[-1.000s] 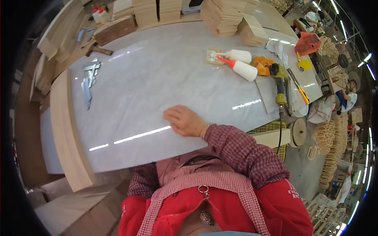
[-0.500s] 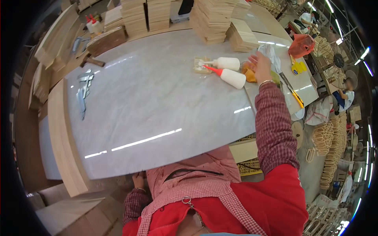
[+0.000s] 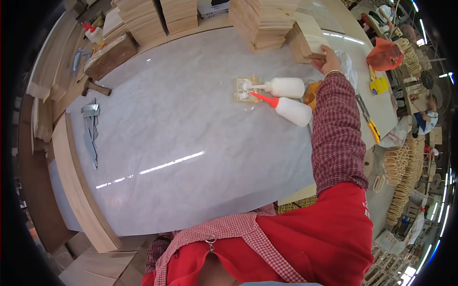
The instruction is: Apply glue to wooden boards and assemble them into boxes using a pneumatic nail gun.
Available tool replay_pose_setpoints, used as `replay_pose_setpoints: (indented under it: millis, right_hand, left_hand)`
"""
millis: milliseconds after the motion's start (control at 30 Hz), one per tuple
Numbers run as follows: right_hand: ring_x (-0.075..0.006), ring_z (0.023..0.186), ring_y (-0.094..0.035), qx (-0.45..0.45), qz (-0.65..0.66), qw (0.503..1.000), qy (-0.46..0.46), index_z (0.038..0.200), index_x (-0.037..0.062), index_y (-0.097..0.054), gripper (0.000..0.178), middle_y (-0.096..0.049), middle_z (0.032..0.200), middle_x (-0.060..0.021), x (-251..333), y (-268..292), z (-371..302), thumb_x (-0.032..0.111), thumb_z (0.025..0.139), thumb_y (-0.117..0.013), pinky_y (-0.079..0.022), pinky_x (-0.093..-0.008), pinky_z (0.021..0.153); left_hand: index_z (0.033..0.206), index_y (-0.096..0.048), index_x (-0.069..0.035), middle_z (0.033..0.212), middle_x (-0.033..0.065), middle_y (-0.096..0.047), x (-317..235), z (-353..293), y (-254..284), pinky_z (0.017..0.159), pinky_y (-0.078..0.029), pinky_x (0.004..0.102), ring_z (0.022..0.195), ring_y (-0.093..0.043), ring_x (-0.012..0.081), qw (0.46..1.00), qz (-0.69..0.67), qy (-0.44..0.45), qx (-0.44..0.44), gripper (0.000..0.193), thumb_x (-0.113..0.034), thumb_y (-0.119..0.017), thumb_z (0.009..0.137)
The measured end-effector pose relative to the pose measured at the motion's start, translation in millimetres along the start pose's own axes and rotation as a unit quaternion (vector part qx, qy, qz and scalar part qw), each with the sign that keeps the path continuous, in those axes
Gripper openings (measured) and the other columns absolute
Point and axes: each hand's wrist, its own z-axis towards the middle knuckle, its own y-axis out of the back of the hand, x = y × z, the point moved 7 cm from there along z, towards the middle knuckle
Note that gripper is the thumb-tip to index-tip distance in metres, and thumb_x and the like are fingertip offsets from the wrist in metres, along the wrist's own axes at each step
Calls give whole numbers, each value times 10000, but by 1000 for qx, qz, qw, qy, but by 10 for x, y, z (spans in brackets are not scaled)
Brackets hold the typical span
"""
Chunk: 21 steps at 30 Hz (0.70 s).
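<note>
My right hand [image 3: 329,61] is at the far right of the table, its fingers on the top and side of the near end of a short stack of wooden boards [image 3: 310,35]. It grips a board there, though how many boards lie between the fingers is hidden. Just below that hand are two white squeeze bottles, one with a pale nozzle [image 3: 287,87] and one with a red nozzle [image 3: 294,111]. Both nozzles rest on a small glue-smeared block [image 3: 248,89]. Of my left arm only the checked sleeve [image 3: 157,250] shows, below the table's near edge; the hand is hidden.
A long board [image 3: 86,186] lies across the table's left end, beside metal strips [image 3: 90,128] and a hammer [image 3: 97,87]. Tall board stacks [image 3: 262,21] line the far edge. A yellow utility knife [image 3: 372,128], tape dispenser [image 3: 378,85] and red bag [image 3: 384,54] are at right.
My right hand has moved from above the orange-brown item beside the bottles, away from me, onto the short board stack. The view has shifted, and my left hand has gone out of sight.
</note>
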Motion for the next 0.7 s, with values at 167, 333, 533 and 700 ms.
replay_pose_setpoints:
  millis: [167,333,533,700]
  right_hand:
    - [-211,641,-570,23,89,995,30,1078,8,-577,379,-606,903,-144,51,-56,-57,228,787,-680,-511,-332,518]
    - [-186,770,-590,3,100,994,-34,1073,52,-587,342,-600,938,-108,-64,-14,-50,265,813,-653,-513,-293,619]
    - [-182,821,-578,-20,119,992,-25,1058,58,-588,333,-588,975,-106,-44,20,-128,258,803,-664,-491,-297,656]
    - [-194,857,-561,1,141,990,4,1072,60,-576,361,-566,1006,-102,35,9,-267,260,789,-677,-476,-286,673]
  left_hand:
    - [1161,-573,-8,1067,151,-636,-1479,287,-2075,815,-476,296,920,-597,214,1000,18,-10,-17,327,-216,-595,910]
    - [1135,-583,-6,1043,144,-643,-1423,79,-1983,802,-477,294,901,-598,208,998,35,-33,-30,303,-209,-595,909]
    - [1102,-596,-4,1015,136,-650,-1452,-117,-1906,786,-478,290,878,-600,201,997,68,-31,-36,276,-202,-595,909]
    - [1075,-606,-2,992,130,-657,-1571,-93,-2034,773,-478,288,859,-601,195,995,96,-17,-29,255,-195,-595,909]
